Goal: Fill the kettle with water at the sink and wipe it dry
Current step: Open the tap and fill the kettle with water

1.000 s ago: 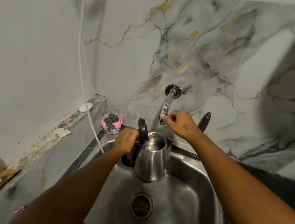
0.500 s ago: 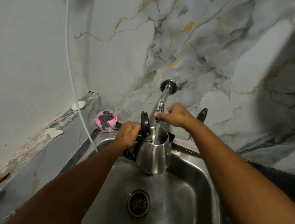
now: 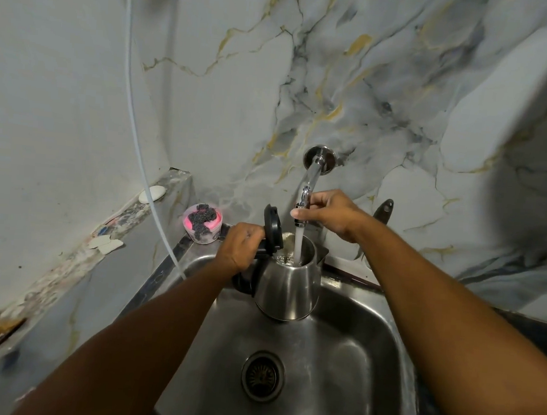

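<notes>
A stainless steel kettle point(image 3: 288, 288) with a black handle and its black lid point(image 3: 271, 226) flipped up is held over the steel sink point(image 3: 344, 370). My left hand point(image 3: 238, 245) grips the kettle's handle. A chrome tap point(image 3: 310, 177) juts from the marble wall, and a stream of water point(image 3: 298, 246) falls from it into the kettle's open mouth. My right hand point(image 3: 327, 213) is closed around the lower end of the tap, just above the kettle.
A pink tub with a dark scrubber point(image 3: 203, 223) stands at the sink's back left corner. A thin white hose point(image 3: 139, 151) hangs down to the sink rim. The drain point(image 3: 262, 376) lies below the kettle. A dark handle point(image 3: 382, 211) leans on the wall right of my hand. A ledge point(image 3: 99, 246) runs along the left.
Water now runs from the tap into the kettle; a second ago no stream showed. My right hand has stayed on the tap and the kettle has stayed under it.
</notes>
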